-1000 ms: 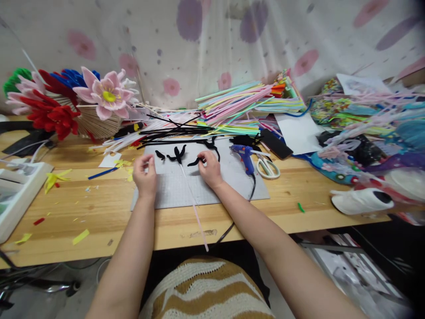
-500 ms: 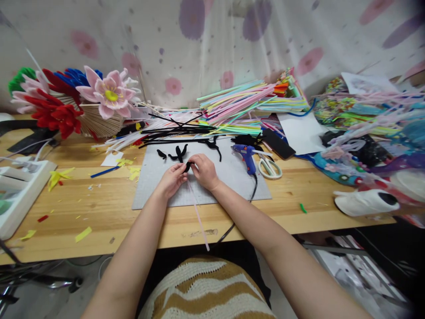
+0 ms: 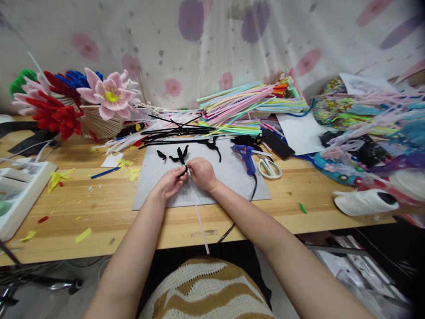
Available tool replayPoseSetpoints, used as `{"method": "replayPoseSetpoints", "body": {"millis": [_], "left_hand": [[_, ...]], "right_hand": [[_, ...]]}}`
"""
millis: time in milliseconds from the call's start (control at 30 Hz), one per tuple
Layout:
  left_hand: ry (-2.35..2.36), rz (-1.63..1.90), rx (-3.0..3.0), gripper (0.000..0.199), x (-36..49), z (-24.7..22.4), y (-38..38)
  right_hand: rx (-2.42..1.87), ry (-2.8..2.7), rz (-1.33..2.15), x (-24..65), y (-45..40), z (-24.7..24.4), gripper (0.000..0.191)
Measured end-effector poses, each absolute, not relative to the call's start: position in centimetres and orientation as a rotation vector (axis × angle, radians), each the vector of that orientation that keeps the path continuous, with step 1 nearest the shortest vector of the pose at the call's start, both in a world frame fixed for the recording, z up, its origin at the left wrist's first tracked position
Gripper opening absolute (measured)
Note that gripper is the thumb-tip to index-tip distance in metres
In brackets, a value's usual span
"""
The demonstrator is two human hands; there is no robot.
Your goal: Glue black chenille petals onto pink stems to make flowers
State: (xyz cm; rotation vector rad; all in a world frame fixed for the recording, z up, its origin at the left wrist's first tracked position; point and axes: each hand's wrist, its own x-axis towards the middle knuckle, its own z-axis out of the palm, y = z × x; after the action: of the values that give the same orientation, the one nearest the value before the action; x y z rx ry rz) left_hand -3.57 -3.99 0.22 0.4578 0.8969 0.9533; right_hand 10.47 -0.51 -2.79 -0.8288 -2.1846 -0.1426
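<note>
My left hand (image 3: 173,180) is closed on a short curved piece of black pipe cleaner (image 3: 182,172), near the middle of the grey cutting mat (image 3: 156,195). Right beside it, the fingers of my right hand (image 3: 203,173) are pinched together; what lies between them is too small to make out. Just beyond my left fingertips is a black fuzzy shape with several petal-like arms (image 3: 181,155). A small black curled piece (image 3: 161,154) lies to its left, and a branched black piece (image 3: 214,147) lies farther right. Below my hands a pale pink stick (image 3: 202,228) reaches past the table's front edge.
A blue glue gun (image 3: 246,157) and white-handled scissors (image 3: 269,168) lie on the right of the mat. Behind are black pipe cleaners (image 3: 175,130), a coloured pipe cleaner pile (image 3: 239,104) and a phone (image 3: 278,144). Fuzzy flowers (image 3: 109,95) stand left, near a power strip (image 3: 29,190).
My right hand has shifted slightly down, and its fingertips have drawn back from the black piece. That piece now shows more in my left fingers. The pink stick's lower end has moved slightly down.
</note>
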Motion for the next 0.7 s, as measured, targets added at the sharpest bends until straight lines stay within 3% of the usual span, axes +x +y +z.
{"method": "replayPoseSetpoints", "body": {"millis": [267,467,567,700], "left_hand": [[0.945,0.845,0.371,0.015,-4.6,0.7,-3.3],[1.003,1.039,0.499,0.002,-4.5,0.3,-3.4],[1.057,1.191,0.577,0.009,-4.3,0.0,-3.5],[1.091,1.274,0.641,0.014,-4.3,-0.4,-3.3]], "right_hand": [[-0.791,-2.244,-0.097,10.7,-0.6,-3.0,0.018],[-0.895,-2.23,0.099,11.2,-0.2,-2.3,0.015],[-0.962,-2.221,0.287,13.5,0.0,-0.8,0.018],[-1.114,-2.259,0.794,19.6,-0.7,1.2,0.019]]}}
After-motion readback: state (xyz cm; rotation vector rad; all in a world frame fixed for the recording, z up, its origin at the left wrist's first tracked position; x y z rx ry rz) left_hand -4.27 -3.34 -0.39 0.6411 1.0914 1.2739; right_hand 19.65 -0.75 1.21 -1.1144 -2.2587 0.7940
